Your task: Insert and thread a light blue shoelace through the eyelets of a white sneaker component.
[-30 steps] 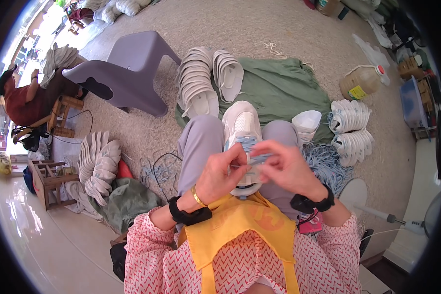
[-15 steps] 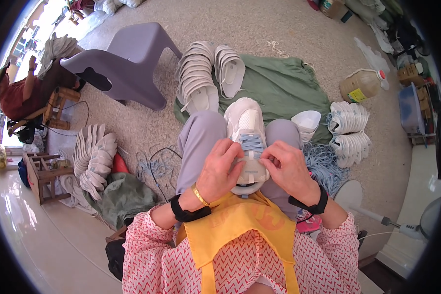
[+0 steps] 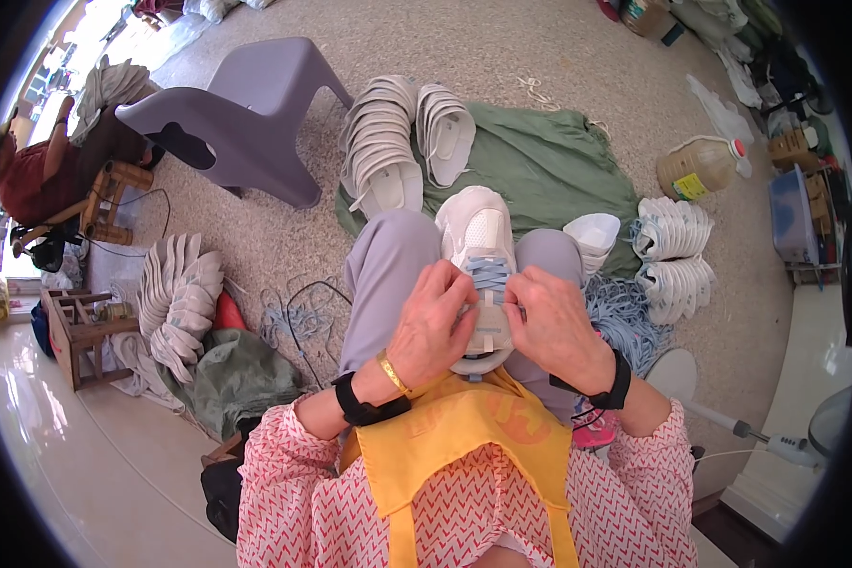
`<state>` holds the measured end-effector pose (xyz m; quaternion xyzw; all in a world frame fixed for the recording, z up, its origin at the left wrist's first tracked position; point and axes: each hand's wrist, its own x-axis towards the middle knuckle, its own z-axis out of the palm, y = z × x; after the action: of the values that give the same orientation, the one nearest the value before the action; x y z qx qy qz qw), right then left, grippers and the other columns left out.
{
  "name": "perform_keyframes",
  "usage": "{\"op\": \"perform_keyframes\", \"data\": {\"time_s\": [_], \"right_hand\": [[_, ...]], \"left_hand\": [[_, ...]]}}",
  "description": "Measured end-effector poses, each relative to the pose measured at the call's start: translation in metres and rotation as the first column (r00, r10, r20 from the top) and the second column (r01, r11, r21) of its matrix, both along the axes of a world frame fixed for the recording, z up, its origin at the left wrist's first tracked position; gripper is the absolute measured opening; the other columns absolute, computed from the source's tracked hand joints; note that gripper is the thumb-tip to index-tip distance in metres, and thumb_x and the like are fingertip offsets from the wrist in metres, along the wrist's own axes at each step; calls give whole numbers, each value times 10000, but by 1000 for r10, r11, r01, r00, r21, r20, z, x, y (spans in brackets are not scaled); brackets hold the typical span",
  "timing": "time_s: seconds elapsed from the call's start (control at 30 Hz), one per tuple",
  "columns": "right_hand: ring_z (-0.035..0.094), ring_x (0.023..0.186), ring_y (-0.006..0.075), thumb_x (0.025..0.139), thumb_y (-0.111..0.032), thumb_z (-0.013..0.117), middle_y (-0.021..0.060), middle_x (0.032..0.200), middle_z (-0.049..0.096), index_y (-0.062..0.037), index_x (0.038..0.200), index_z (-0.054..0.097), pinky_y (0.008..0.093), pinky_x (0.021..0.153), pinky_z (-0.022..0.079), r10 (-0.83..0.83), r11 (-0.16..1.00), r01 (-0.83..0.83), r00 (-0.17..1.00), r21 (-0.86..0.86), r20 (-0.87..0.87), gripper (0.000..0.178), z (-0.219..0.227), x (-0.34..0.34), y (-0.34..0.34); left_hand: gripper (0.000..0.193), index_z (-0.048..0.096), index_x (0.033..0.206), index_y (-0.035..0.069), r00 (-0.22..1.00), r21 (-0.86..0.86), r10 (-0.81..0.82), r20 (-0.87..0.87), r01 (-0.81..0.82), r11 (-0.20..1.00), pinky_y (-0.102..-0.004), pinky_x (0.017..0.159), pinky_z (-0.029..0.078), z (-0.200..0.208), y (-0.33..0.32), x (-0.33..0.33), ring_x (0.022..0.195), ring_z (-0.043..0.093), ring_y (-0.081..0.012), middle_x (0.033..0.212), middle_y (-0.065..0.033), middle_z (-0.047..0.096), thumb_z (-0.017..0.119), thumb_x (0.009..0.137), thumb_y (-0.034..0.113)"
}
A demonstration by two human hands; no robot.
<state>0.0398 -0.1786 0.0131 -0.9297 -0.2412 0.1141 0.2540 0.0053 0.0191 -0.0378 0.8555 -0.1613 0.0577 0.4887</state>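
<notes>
A white and beige sneaker (image 3: 476, 220) rests between my knees, its toe pointing away from me. Light blue shoelace (image 3: 488, 273) crosses its front in several rows, above the pale tongue (image 3: 488, 331). My left hand (image 3: 433, 317) is closed in a pinch at the left edge of the lacing. At the opposite edge, my right hand (image 3: 559, 324) pinches too, thumb and forefinger together against the shoe. The curled fingers hide what lies between their tips, lace or shoe edge. Both wrists wear black bands.
Nested shoe uppers (image 3: 381, 142) stand on a green cloth (image 3: 549, 156) ahead. More uppers (image 3: 672, 256) and a heap of blue laces (image 3: 625, 322) lie right. Further off are a grey plastic chair (image 3: 265, 104), a jug (image 3: 701, 168) and a seated person (image 3: 43, 175).
Both hands stay at the lacing; the fingers have shifted slightly, with the right hand turned in and its fingers more curled. The shoe has barely moved.
</notes>
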Motion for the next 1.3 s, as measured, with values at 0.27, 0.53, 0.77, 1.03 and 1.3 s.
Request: {"op": "perform_keyframes", "data": {"time_s": [0.27, 0.53, 0.77, 1.03, 1.3], "right_hand": [[644, 804, 417, 863, -52, 684, 174, 861, 631, -3, 866, 623, 500, 707, 506, -64, 988, 70, 997, 140, -45, 78, -15, 1, 0], [655, 807, 380, 863, -57, 698, 157, 880, 631, -2, 901, 675, 480, 688, 514, -74, 966, 112, 983, 231, -166, 70, -22, 3, -3], [676, 790, 365, 883, -17, 672, 138, 927, 646, -10, 924, 687, 460, 674, 535, 37, 999, -34, 992, -25, 122, 44, -17, -6, 2], [684, 828, 365, 819, 14, 651, 161, 954, 620, -3, 955, 618, 456, 681, 554, 75, 997, -75, 989, -4, 125, 140, -17, -4, 7], [692, 896, 315, 772, 12, 673, 158, 978, 599, 4, 937, 602, 422, 653, 569, 205, 975, -178, 953, -136, 222, 179, -27, -6, 9]], "left_hand": [[199, 586, 971, 0, 1000, 24, 6, 5, -6, 1000, -423, 803, 472, 1, -1, 0, 925, 543, -360, 976, -152, 516, 704, 816, -39], [198, 575, 962, 5, 999, 42, 26, 21, -27, 999, -425, 787, 466, 1, -4, -1, 910, 533, -356, 967, -149, 514, 698, 813, -40], [204, 563, 957, 1, 998, 77, 30, 48, -34, 996, -434, 788, 466, 2, -5, 0, 918, 528, -368, 970, -157, 515, 694, 807, -48], [199, 568, 956, -4, 998, 94, 28, 62, -34, 995, -439, 781, 465, 2, -7, 0, 912, 529, -374, 965, -162, 515, 688, 806, -58], [202, 570, 959, -6, 996, 117, 22, 84, -32, 993, -453, 790, 471, 3, -9, -1, 917, 531, -387, 974, -171, 520, 679, 801, -70]]}}
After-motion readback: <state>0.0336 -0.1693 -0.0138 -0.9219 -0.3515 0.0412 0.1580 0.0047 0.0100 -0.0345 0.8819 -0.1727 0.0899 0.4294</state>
